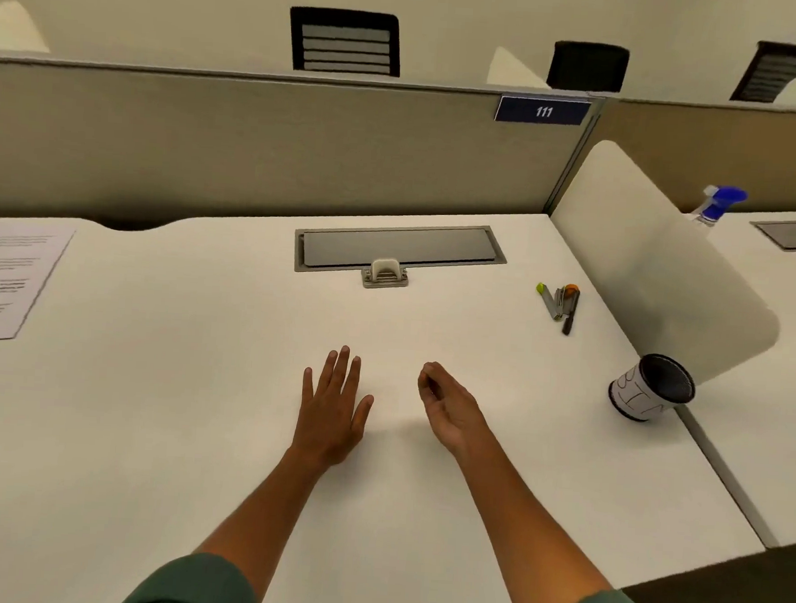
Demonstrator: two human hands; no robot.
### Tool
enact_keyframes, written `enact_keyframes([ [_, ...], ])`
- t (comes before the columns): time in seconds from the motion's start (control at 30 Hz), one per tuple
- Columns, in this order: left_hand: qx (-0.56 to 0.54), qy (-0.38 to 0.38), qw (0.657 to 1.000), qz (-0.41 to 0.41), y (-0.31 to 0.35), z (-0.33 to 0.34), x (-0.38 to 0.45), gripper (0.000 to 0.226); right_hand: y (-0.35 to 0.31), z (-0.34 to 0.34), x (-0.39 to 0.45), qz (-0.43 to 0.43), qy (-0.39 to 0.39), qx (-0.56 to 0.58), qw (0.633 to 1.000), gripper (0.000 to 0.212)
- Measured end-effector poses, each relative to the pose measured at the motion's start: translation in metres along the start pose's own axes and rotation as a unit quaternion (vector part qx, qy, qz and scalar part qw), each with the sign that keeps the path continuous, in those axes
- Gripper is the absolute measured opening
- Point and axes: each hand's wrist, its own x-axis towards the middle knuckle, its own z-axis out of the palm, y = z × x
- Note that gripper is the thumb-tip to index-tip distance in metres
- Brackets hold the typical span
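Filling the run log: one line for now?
left hand flat over desk | right hand loosely curled, empty | pens, cup untouched

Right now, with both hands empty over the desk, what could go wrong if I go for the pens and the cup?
1. The cup sits close to the right edge of the desk and looks tilted; a nudge from the right hand could knock it off.
2. The pens lie loose in a cluster; a hasty grab might scatter them.
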Motion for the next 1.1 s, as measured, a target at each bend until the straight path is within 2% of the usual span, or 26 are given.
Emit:
enact_keyframes([
  [0.3,0.020,-0.006,0.994,0.109,0.105,0.000,0.064,0.067,-0.101,-0.018,-0.011,-0.026,-0.057,0.107,0.992,0.031],
  [0.5,0.018,-0.010,0.984,0.175,0.182,0.010,0.098,0.067,-0.191,-0.045,-0.019,-0.102,-0.036,0.124,0.986,0.025],
  [0.7,0.017,-0.019,0.975,0.219,0.250,0.024,0.117,0.067,-0.276,-0.086,-0.031,-0.186,0.023,0.115,0.975,0.014],
  [0.8,0.019,-0.030,0.973,0.230,0.275,0.033,0.124,0.067,-0.306,-0.107,-0.031,-0.236,0.094,0.050,0.966,0.010],
  [0.97,0.026,-0.046,0.970,0.238,0.301,0.048,0.132,0.067,-0.336,-0.139,-0.016,-0.266,0.175,-0.134,0.938,0.010],
  [1.03,0.027,-0.047,0.970,0.238,0.307,0.053,0.135,0.067,-0.341,-0.146,-0.008,-0.274,0.211,-0.228,0.910,0.012],
  [1.1,0.025,-0.050,0.970,0.238,0.312,0.056,0.137,0.067,-0.343,-0.150,-0.001,-0.286,0.250,-0.340,0.860,0.015],
])
